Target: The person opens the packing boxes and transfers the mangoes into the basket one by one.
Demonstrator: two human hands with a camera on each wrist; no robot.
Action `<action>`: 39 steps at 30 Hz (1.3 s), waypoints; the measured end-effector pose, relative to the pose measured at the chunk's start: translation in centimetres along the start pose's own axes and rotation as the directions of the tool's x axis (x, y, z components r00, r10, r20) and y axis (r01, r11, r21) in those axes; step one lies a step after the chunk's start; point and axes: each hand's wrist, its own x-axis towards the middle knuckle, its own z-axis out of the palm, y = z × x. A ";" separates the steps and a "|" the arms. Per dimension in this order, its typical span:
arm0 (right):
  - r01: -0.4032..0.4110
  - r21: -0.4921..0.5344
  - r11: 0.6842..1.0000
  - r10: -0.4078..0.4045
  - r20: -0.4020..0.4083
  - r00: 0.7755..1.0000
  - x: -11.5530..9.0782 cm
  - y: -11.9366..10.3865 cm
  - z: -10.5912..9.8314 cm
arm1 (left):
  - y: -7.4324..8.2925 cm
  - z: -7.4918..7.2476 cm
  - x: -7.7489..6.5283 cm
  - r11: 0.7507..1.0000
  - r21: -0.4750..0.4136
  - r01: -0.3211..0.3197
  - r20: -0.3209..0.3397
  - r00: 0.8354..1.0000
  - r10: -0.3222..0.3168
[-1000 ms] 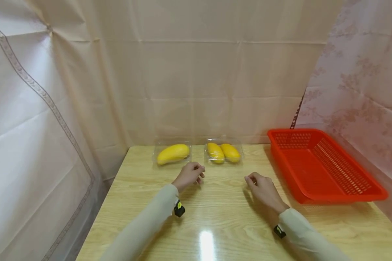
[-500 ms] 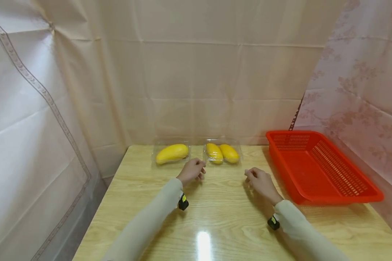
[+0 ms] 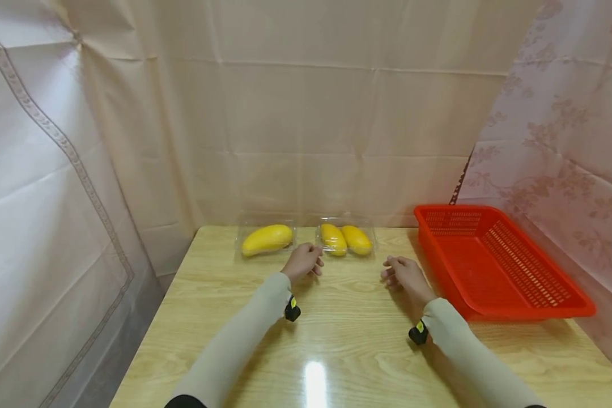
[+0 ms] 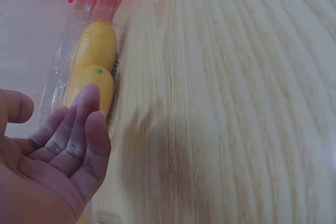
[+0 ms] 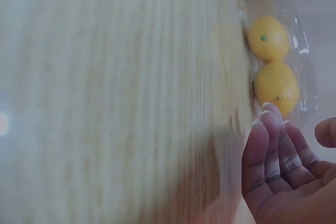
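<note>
Two yellow mangoes (image 3: pixel 357 240) lie side by side in a clear plastic box (image 3: pixel 369 228) at the table's back. To its left, one longer yellow mango (image 3: pixel 267 239) lies in another clear box (image 3: pixel 246 228). My left hand (image 3: pixel 304 260) hovers near the front left corner of the two-mango box, its fingers loosely bent and holding nothing. On that box's other side, my right hand (image 3: pixel 407 276) is above the table with relaxed, empty fingers. In the right wrist view, the fingertips (image 5: pixel 268 109) overlap the nearer mango.
A red plastic basket (image 3: pixel 441 272) with slotted sides stands at the right of the wooden table (image 3: pixel 347 340), beyond my right hand. Cloth curtains (image 3: pixel 296 130) hang behind the table and at both sides.
Both hands have moved slightly forward, toward the two-mango box. The right hand's fingers have spread a little. Boxes and basket stay in place, while the head view has shifted slightly.
</note>
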 end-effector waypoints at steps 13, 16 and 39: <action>-0.040 0.104 0.994 0.039 0.004 0.999 1.8 -0.4 0.5 | -0.1 0.3 1.5 0.999 -0.047 0.011 -0.029 1.000 -0.012; -0.045 0.127 0.991 0.043 0.017 0.999 2.2 -0.3 0.6 | -0.3 0.4 1.9 0.997 -0.067 0.025 -0.033 0.999 -0.027; -0.051 0.201 0.978 0.036 0.079 0.996 3.4 -0.3 1.6 | -1.0 0.8 2.9 0.992 -0.106 0.069 -0.059 0.995 -0.076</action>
